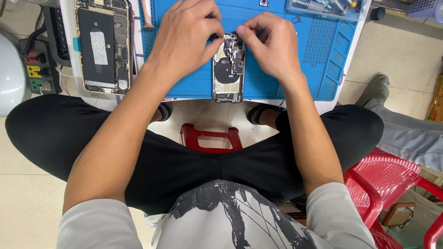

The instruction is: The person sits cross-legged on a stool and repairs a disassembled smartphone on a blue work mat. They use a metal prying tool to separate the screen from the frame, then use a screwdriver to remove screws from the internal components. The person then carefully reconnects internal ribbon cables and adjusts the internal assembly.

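Note:
An opened phone body (228, 69) with bare circuitry and a round coil lies on a blue work mat (318, 69). My left hand (184, 39) pinches at the phone's top end with thumb and forefinger. My right hand (272, 46) pinches the same top corner from the other side. A small dark part sits between the fingertips; I cannot tell which hand holds it. Both hands cover the upper part of the phone.
A second opened phone (101, 44) with a black battery lies at the left. A power strip (39, 69) sits further left. A clear tray with metal tools (323, 7) is at the mat's far edge. Red plastic stools (210, 138) (392, 184) and another person's leg (406, 129) are nearby.

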